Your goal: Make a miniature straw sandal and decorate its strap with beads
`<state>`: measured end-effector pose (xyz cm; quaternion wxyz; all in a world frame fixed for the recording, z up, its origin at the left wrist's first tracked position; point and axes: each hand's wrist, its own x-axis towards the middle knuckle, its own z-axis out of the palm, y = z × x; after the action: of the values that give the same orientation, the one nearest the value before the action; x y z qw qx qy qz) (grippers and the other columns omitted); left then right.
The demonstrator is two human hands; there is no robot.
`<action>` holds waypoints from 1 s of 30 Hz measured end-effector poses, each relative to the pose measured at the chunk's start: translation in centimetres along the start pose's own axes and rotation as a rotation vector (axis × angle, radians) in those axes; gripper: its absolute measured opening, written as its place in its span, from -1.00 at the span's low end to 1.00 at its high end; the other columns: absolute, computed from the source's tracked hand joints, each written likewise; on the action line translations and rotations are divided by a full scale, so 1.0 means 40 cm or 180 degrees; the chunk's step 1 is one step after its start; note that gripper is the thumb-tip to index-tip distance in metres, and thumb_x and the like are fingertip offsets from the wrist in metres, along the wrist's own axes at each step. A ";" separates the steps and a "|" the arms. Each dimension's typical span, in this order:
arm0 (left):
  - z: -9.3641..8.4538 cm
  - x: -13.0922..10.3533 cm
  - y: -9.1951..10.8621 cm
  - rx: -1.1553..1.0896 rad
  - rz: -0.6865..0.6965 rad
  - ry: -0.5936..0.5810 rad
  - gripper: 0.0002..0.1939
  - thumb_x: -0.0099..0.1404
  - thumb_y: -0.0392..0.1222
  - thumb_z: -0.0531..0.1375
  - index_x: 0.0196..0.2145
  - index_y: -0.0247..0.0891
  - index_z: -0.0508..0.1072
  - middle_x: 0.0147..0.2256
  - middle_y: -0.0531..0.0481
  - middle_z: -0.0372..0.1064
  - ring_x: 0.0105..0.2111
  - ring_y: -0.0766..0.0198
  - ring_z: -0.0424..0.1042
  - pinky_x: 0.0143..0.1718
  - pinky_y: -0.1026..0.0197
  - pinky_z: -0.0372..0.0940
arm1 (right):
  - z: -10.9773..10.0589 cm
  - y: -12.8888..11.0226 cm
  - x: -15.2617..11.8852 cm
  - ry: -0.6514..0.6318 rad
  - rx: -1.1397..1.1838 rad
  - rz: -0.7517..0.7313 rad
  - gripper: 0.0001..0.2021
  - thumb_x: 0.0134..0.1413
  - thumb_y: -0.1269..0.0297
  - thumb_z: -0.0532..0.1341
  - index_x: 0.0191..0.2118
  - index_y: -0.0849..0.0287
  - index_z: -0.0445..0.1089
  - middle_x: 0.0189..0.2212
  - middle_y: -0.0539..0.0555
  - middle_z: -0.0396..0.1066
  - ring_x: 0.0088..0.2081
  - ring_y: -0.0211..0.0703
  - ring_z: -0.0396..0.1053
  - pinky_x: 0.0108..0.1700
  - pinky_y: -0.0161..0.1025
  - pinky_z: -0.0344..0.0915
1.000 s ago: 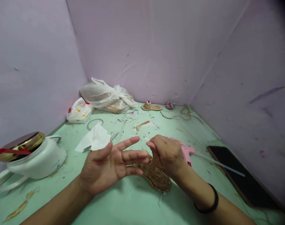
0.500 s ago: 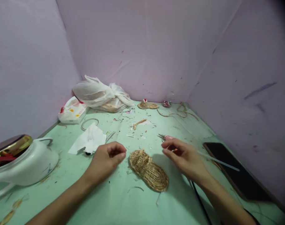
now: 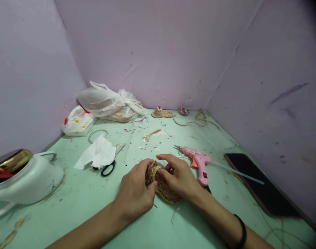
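A small woven straw slipper [image 3: 166, 190] lies on the green table in front of me, its toe end pointing away. My left hand [image 3: 138, 188] wraps the toe end from the left, fingers on the far side and thumb near the strap. From the right, my right hand [image 3: 177, 174] grips the strap area with thumb and fingers, the index finger stretched over the toe. Both hands hide much of the slipper. A pink glue gun [image 3: 199, 160] with a long clear stick lies just right of my right hand. Black-handled scissors [image 3: 108, 168] rest left of my left hand.
Crumpled white tissue [image 3: 99, 152] partly covers the scissors. A white pot-like vessel [image 3: 30, 183] stands at the left, a dark phone [image 3: 261, 186] at the right. Behind are a tied plastic bag [image 3: 111, 102], another straw slipper [image 3: 162, 113] and cord [image 3: 190, 122].
Both hands have moved inward and taken hold of the straw slipper, which lay untouched between them. The glue gun and scissors handles have come into view as the hands left them.
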<state>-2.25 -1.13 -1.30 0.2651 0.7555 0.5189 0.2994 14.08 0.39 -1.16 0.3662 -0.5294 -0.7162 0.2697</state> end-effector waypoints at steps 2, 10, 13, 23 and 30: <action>-0.006 0.003 -0.006 -0.0073 0.0248 0.0192 -0.52 0.09 -0.36 0.10 0.01 -0.22 0.22 -0.12 -0.13 0.37 -0.13 0.09 0.36 -0.11 0.01 0.27 | -0.001 -0.004 -0.013 -0.0098 0.0114 0.0086 -0.67 -0.06 0.46 0.19 -0.09 0.25 0.38 -0.22 0.13 0.45 -0.46 -0.24 0.33 -0.44 -0.25 0.30; -0.054 0.034 -0.050 -0.1492 -0.0013 -0.0417 -0.58 0.08 -0.21 0.20 -0.06 -0.27 0.31 -0.10 -0.13 0.34 -0.15 0.12 0.36 -0.10 0.05 0.27 | -0.011 -0.005 -0.041 0.0097 0.0315 -0.0020 -0.80 -0.03 0.34 0.23 -0.22 0.19 0.37 -0.24 0.09 0.38 -0.46 -0.26 0.31 -0.49 -0.29 0.26; -0.056 0.036 -0.056 -0.1867 -0.0212 -0.0258 -0.71 0.10 -0.13 0.21 -0.20 -0.28 0.36 -0.18 -0.11 0.34 -0.23 0.16 0.37 -0.18 0.10 0.29 | -0.013 -0.006 -0.035 0.0139 0.0460 0.0040 -0.93 0.03 0.34 0.17 -0.35 0.19 0.39 -0.34 0.08 0.40 -0.40 -0.21 0.34 -0.46 -0.29 0.26; -0.033 0.043 -0.054 -0.1659 -0.0187 -0.0120 -0.87 0.11 -0.17 0.23 -0.41 -0.27 0.38 -0.30 -0.02 0.35 -0.30 0.25 0.35 -0.24 0.21 0.26 | 0.000 0.030 -0.016 0.0003 0.0776 -0.0109 -0.83 0.06 0.45 0.13 -0.37 0.21 0.48 -0.32 0.13 0.46 -0.25 -0.15 0.40 -0.16 -0.14 0.32; -0.026 0.039 -0.056 -0.1591 -0.0230 0.0017 -0.86 0.16 -0.14 0.19 -0.39 -0.27 0.38 -0.32 -0.02 0.36 -0.32 0.27 0.35 -0.28 0.23 0.28 | -0.008 0.037 -0.019 -0.0272 0.0662 -0.0231 -0.83 -0.03 0.52 0.19 -0.33 0.17 0.48 -0.28 0.09 0.43 -0.27 -0.20 0.39 -0.23 -0.22 0.34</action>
<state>-3.95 1.17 -1.92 0.4529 0.6466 0.4561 0.4107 15.28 0.11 -2.29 0.3978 -0.4503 -0.7180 0.3514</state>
